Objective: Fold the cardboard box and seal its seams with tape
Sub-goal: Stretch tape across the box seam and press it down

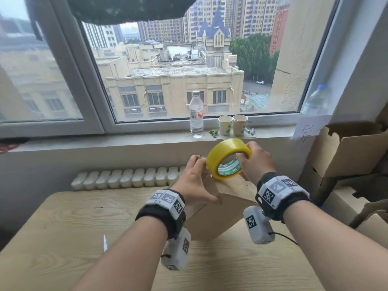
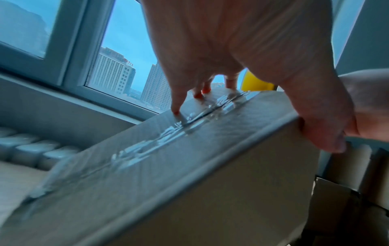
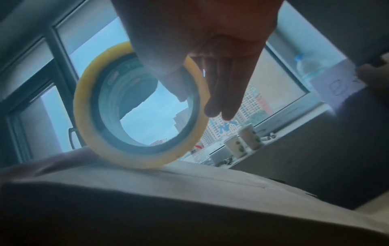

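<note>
Two hands work on one cardboard box (image 1: 212,211) that stands tilted on an edge at the middle of the wooden bench (image 1: 63,238). The left hand (image 1: 194,183) spreads over the box's upper-left face, its grip clamped on the corner edge with fingertips (image 2: 175,111) pressing beside a taped seam (image 2: 164,136). The right hand (image 1: 255,162), at 1 o'clock from the left, has its grip clamped on a yellow tape roll (image 1: 227,158), thumb inside the core, the roll touching the box's top edge. On the windowsill at 12 o'clock stand a water bottle (image 1: 196,114) and two paper cups (image 1: 233,124).
</note>
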Demonstrator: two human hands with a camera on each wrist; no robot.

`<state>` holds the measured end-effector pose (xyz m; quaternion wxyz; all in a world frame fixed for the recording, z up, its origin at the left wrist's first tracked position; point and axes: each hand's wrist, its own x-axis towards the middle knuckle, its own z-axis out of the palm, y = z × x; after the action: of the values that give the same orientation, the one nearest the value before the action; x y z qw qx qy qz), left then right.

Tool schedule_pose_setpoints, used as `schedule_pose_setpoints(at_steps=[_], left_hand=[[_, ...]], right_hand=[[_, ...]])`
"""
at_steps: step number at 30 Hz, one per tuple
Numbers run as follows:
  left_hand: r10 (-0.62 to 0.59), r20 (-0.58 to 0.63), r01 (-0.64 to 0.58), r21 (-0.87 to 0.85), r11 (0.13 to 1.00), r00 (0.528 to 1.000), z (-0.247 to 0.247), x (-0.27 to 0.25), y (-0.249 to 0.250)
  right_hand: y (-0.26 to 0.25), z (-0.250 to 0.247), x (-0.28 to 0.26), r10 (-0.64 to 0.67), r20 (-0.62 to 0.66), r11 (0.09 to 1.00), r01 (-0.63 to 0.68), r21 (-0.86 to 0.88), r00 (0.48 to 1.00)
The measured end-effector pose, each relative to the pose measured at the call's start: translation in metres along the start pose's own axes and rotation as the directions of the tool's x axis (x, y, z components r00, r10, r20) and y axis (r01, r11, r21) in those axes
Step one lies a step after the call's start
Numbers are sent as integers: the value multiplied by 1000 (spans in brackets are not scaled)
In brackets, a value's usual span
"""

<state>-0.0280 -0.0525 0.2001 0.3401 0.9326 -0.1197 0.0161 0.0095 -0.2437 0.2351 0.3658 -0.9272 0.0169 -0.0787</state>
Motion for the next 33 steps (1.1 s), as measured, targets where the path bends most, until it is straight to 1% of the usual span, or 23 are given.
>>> schedule_pose_setpoints(at_steps=[3, 6, 8, 10, 11, 15, 18, 20, 22, 24, 27, 31, 33], left_hand=[[-10, -32, 9, -16, 1000, 999, -12, -19, -20], [-103, 2, 103, -39, 994, 995, -18, -37, -48], [-186, 61, 192, -112, 975, 981, -27, -46, -62], [-256, 121, 277, -223, 934, 959, -39, -55, -72], [-275, 125, 300, -267, 916, 953, -45, -59, -76], [-337, 22, 326, -318, 890, 941, -47, -71, -97], [-369, 48, 359, -371, 856, 928, -38, -82, -116], [-383, 76, 382, -373, 845, 921, -32, -88, -127], [-380, 86, 380, -404, 832, 921, -26, -93, -134], [-380, 86, 379, -427, 821, 921, -24, -94, -135], [-393, 110, 398, -456, 796, 913, -22, -94, -138], [-425, 154, 444, -468, 764, 892, -22, -94, -140], [-418, 148, 436, -469, 768, 896, -24, -94, -137]], right_hand=[[-27, 13, -8, -83, 61, 992, 89, -87, 995], [-48, 34, -22, -128, 108, 980, 142, -137, 986], [-60, 49, -30, -143, 135, 977, 162, -140, 980], [-71, 62, -36, -183, 167, 966, 209, -151, 969], [-77, 68, -39, -212, 182, 958, 241, -155, 960], [-98, 86, -54, -260, 233, 928, 310, -208, 937], [-103, 102, -61, -293, 267, 903, 357, -238, 918], [-101, 114, -65, -310, 304, 882, 392, -260, 901], [-97, 124, -67, -299, 324, 889, 385, -248, 898], [-91, 131, -66, -257, 335, 900, 351, -258, 907], [-83, 135, -64, -192, 384, 900, 318, -298, 903], [-78, 132, -56, -189, 376, 910, 306, -281, 907], [-76, 128, -51, -184, 365, 906, 301, -297, 913]])
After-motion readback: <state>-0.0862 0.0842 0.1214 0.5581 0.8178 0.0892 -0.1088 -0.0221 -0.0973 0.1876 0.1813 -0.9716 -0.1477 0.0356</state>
